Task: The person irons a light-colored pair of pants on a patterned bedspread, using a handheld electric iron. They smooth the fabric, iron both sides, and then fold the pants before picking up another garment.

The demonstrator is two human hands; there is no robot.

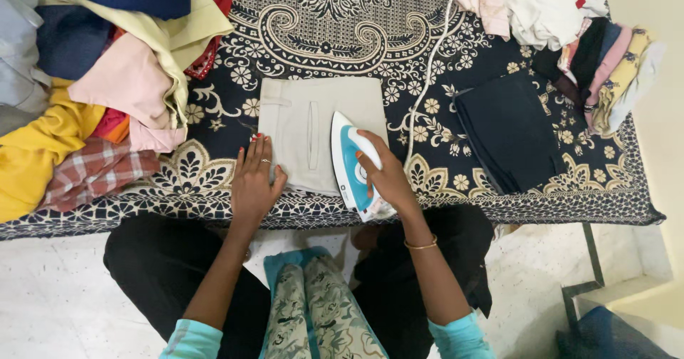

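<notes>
A patterned dark cloth (456, 181) covers the low surface, with a heap of clothes (92, 88) at its left edge, another pile (570, 24) at top right, and a folded navy piece (509, 131) lying alone on the right. In the middle lies a beige garment (299, 127), flat. The left hand (253, 181) presses its lower left corner, fingers straight and slightly apart. The right hand (385, 177) is wrapped around the handle of the iron (349, 163), which rests on the garment's right edge; a white cord (431, 67) runs away past it.
</notes>
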